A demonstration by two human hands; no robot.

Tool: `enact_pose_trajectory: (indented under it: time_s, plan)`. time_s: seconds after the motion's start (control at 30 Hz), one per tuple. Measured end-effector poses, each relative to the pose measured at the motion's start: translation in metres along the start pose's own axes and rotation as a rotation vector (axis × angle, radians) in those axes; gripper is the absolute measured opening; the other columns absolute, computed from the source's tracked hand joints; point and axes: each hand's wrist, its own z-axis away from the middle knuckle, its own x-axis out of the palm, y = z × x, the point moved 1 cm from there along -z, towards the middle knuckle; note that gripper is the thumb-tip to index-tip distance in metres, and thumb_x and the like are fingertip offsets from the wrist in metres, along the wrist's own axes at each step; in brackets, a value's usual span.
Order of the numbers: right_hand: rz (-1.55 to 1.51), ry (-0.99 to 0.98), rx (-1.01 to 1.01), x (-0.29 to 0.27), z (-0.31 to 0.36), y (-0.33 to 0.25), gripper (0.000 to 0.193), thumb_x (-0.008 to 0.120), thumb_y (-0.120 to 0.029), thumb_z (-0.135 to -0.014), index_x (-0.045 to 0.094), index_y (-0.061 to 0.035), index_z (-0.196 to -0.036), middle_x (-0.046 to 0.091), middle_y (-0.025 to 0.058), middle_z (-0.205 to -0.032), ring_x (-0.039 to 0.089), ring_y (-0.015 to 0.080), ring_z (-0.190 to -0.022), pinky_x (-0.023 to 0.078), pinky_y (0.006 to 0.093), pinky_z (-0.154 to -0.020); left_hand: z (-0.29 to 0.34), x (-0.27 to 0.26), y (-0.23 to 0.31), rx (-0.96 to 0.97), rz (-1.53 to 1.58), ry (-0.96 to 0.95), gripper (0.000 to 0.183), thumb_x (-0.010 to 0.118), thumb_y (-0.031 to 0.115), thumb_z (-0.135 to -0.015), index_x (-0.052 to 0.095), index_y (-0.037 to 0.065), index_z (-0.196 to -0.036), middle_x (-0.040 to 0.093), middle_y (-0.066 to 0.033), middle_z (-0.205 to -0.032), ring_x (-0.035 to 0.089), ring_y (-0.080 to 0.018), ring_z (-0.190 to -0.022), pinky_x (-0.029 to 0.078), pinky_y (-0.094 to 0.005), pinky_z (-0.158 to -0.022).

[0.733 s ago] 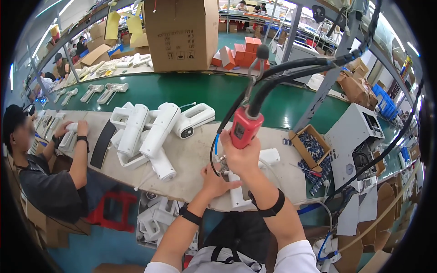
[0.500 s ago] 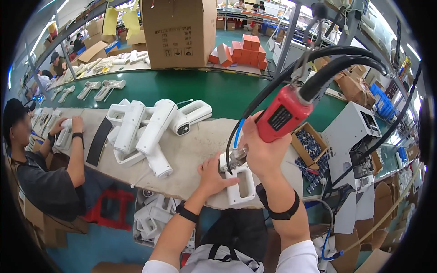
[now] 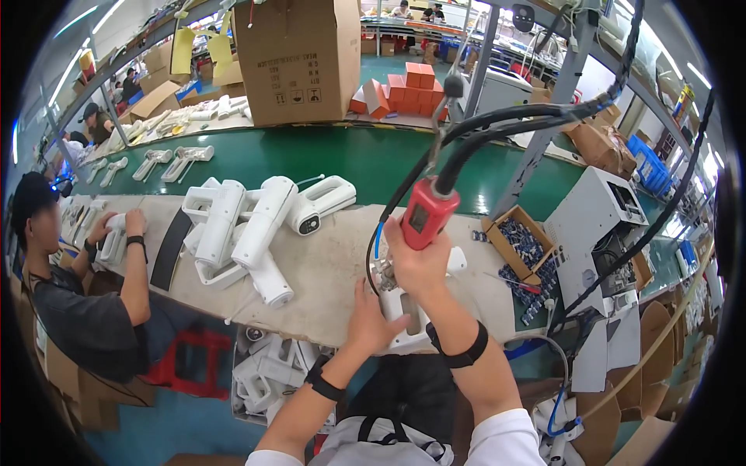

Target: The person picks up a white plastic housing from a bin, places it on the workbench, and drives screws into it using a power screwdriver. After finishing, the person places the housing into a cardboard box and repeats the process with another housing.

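My right hand (image 3: 423,266) is wrapped round a red power screwdriver (image 3: 429,211), which hangs from a cable with black hoses and a blue tube. Its metal and clear nose (image 3: 385,273) points down at a white plastic housing (image 3: 406,339) with a loop handle. The very tip is hidden. My left hand (image 3: 373,320) steadies that housing from the left, its thumb over the handle and its fingers beside the nose. Another white piece (image 3: 456,261) shows behind my right wrist; whether it belongs to the same housing I cannot tell.
Several white handheld device bodies (image 3: 264,225) are piled left of my hands. A cardboard box of small dark blue parts (image 3: 522,245) and a white machine (image 3: 594,225) stand right. A bin of white parts (image 3: 268,369) is below the bench. A co-worker (image 3: 78,295) sits left.
The red screwdriver has swung left and stands more upright, its nose shifting left over the housing. My right hand has moved with it. My left hand stays on the housing.
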Motion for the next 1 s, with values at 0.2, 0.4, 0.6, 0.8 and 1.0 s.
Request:
enact_pose_trajectory:
  time_s: [0.2, 0.4, 0.6, 0.8, 1.0]
  plan:
    - [-0.093, 0.07, -0.12, -0.046, -0.006, -0.079, 0.011, 0.065, -0.006, -0.086, 0.055, -0.0015, -0.086, 0.057, 0.0021, -0.063, 0.054, 0.0098, -0.048, 0.041, 0.0232, -0.046, -0.042, -0.009, -0.003, -0.094, 0.106, 0.038, 0.095, 0.075, 0.029, -0.068, 0.023, 0.0, -0.143, 0.031, -0.0262, -0.14, 0.041, -0.0407, -0.125, 0.041, -0.041, -0.099]
    - [0.009, 0.091, -0.13, -0.064, 0.004, -0.056, 0.01, 0.064, -0.006, -0.087, 0.056, -0.0003, -0.085, 0.058, 0.0035, -0.064, 0.055, 0.0099, -0.048, 0.042, 0.0216, -0.046, -0.051, 0.001, -0.022, -0.022, 0.061, 0.098, 0.092, 0.076, 0.03, -0.068, 0.028, 0.003, -0.141, 0.029, -0.0242, -0.141, 0.044, -0.0394, -0.122, 0.043, -0.0413, -0.097]
    - [0.07, 0.108, -0.077, -0.055, 0.005, -0.016, 0.014, 0.066, -0.01, -0.086, 0.057, -0.0017, -0.081, 0.056, 0.0009, -0.061, 0.054, 0.0084, -0.05, 0.041, 0.0224, -0.047, -0.05, 0.003, -0.022, -0.052, 0.07, 0.107, 0.091, 0.077, 0.03, -0.067, 0.03, 0.004, -0.141, 0.029, -0.0225, -0.14, 0.044, -0.0383, -0.122, 0.044, -0.0408, -0.097]
    - [0.023, 0.076, 0.015, -0.053, 0.008, 0.001, 0.017, 0.068, -0.015, -0.087, 0.057, -0.0031, -0.081, 0.055, -0.0003, -0.06, 0.053, 0.0071, -0.051, 0.04, 0.0221, -0.048, -0.049, -0.001, -0.016, -0.063, 0.045, 0.107, 0.089, 0.077, 0.03, -0.067, 0.032, 0.003, -0.139, 0.028, -0.0222, -0.141, 0.045, -0.0379, -0.122, 0.044, -0.0405, -0.097]
    - [-0.082, 0.04, -0.134, -0.048, 0.004, -0.075, 0.016, 0.068, -0.011, -0.087, 0.057, 0.0, -0.084, 0.056, 0.0012, -0.062, 0.053, 0.0081, -0.049, 0.04, 0.0213, -0.046, -0.052, 0.007, -0.031, 0.035, 0.028, 0.137, 0.085, 0.076, 0.026, -0.068, 0.035, 0.002, -0.138, 0.028, -0.0228, -0.14, 0.044, -0.0388, -0.122, 0.043, -0.0403, -0.098]
